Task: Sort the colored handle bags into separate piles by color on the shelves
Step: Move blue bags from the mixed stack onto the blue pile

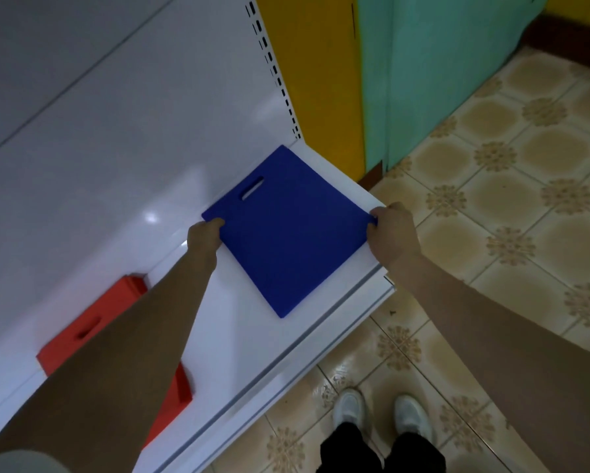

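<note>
A flat blue handle bag (286,233) lies on the white shelf (239,322) near its right end, its cut-out handle toward the back panel. My left hand (204,237) pinches the bag's left corner. At the right corner my right hand (390,233) grips its edge, close to the shelf's end. A pile of red handle bags (92,329) lies farther left on the same shelf, largely hidden under my left forearm.
A white back panel with a slotted upright (273,70) rises behind the shelf. Yellow and teal wall panels (423,80) stand to the right. Patterned tiled floor (491,199) stretches on the right and below, where my white shoes (382,411) stand close to the shelf's front edge.
</note>
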`<action>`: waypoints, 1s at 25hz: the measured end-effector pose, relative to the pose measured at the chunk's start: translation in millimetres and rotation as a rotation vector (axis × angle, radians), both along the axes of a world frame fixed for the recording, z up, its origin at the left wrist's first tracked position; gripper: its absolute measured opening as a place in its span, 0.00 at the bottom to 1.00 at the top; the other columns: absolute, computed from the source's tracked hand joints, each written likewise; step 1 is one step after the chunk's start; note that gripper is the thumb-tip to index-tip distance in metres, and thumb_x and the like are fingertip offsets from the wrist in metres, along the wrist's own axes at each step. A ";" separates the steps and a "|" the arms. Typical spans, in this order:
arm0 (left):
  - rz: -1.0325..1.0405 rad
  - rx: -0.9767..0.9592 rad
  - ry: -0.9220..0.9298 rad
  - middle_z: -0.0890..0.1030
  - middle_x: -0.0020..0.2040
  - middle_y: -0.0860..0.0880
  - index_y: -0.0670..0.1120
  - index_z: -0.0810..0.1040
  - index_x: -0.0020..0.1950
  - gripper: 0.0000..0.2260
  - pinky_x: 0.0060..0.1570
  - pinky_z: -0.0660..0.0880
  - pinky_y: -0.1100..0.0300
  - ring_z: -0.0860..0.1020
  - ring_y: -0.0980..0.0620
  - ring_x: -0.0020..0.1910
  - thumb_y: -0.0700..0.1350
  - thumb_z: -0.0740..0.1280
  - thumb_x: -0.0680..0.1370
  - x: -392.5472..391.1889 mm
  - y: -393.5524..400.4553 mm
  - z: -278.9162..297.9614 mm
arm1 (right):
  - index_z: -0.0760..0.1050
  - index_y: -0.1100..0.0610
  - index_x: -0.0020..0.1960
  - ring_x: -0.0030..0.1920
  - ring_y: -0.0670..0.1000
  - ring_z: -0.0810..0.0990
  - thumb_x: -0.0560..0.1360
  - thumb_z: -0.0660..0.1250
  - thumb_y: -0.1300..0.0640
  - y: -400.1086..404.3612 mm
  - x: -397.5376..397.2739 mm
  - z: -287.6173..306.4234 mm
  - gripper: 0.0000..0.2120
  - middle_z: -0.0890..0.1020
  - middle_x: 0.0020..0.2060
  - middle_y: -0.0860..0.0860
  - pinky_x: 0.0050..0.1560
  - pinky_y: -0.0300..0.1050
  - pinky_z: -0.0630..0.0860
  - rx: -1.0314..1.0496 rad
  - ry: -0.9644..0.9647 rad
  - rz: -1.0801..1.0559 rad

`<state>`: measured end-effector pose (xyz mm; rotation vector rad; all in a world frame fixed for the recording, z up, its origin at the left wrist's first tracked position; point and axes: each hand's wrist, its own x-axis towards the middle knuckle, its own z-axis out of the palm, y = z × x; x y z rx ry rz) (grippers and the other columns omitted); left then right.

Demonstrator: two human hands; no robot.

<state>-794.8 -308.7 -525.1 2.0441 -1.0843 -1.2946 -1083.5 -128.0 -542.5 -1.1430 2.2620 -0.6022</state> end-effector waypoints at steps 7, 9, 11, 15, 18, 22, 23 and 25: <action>-0.085 0.045 -0.107 0.71 0.69 0.43 0.42 0.65 0.74 0.27 0.69 0.67 0.50 0.71 0.44 0.65 0.48 0.67 0.78 -11.3 22.2 24.2 | 0.65 0.60 0.71 0.71 0.61 0.59 0.81 0.56 0.54 12.6 9.0 15.2 0.20 0.65 0.72 0.59 0.68 0.53 0.64 0.095 -0.002 0.066; -0.210 0.037 -0.232 0.62 0.76 0.43 0.43 0.55 0.79 0.32 0.72 0.62 0.51 0.65 0.43 0.73 0.50 0.65 0.80 -16.5 49.5 44.3 | 0.61 0.59 0.75 0.73 0.60 0.58 0.81 0.58 0.52 29.5 14.1 33.9 0.25 0.62 0.74 0.58 0.71 0.53 0.62 0.025 -0.079 0.028; -0.333 -0.007 -0.302 0.60 0.77 0.43 0.43 0.53 0.79 0.31 0.72 0.61 0.54 0.63 0.44 0.74 0.50 0.63 0.81 -23.2 82.8 70.5 | 0.63 0.62 0.74 0.71 0.61 0.65 0.80 0.61 0.52 51.9 22.3 61.7 0.26 0.66 0.71 0.61 0.70 0.54 0.65 -0.081 -0.132 -0.002; -0.541 -0.100 -0.299 0.62 0.77 0.42 0.43 0.54 0.79 0.30 0.71 0.62 0.56 0.64 0.46 0.74 0.51 0.62 0.81 -28.3 146.7 137.3 | 0.61 0.60 0.75 0.71 0.54 0.66 0.81 0.59 0.49 106.9 55.7 152.1 0.26 0.67 0.72 0.56 0.71 0.49 0.64 -0.180 -0.244 -0.022; -0.638 -0.178 -0.261 0.63 0.76 0.45 0.44 0.56 0.79 0.28 0.70 0.63 0.58 0.65 0.48 0.73 0.52 0.61 0.82 -21.3 188.0 196.4 | 0.62 0.56 0.75 0.71 0.50 0.65 0.81 0.58 0.48 150.9 95.6 224.4 0.25 0.68 0.71 0.51 0.69 0.41 0.62 -0.338 -0.243 0.001; -0.744 -0.310 -0.230 0.69 0.72 0.47 0.47 0.61 0.77 0.25 0.59 0.67 0.64 0.71 0.51 0.66 0.52 0.60 0.82 27.4 250.6 276.2 | 0.66 0.54 0.73 0.69 0.49 0.68 0.80 0.57 0.46 210.6 170.6 305.7 0.23 0.71 0.69 0.49 0.68 0.48 0.68 -0.509 -0.198 -0.016; -0.777 -0.355 -0.247 0.71 0.69 0.47 0.48 0.63 0.76 0.24 0.57 0.68 0.65 0.73 0.51 0.63 0.53 0.60 0.82 48.4 268.5 292.4 | 0.68 0.53 0.72 0.67 0.49 0.69 0.80 0.58 0.46 225.6 195.4 322.5 0.22 0.73 0.67 0.48 0.67 0.49 0.69 -0.557 -0.179 -0.018; -0.845 -0.464 -0.270 0.76 0.63 0.47 0.48 0.69 0.73 0.21 0.54 0.72 0.63 0.77 0.50 0.58 0.52 0.62 0.81 97.4 307.5 325.9 | 0.71 0.53 0.69 0.65 0.49 0.72 0.80 0.58 0.46 253.8 249.9 350.5 0.21 0.75 0.65 0.48 0.65 0.52 0.71 -0.647 -0.149 -0.023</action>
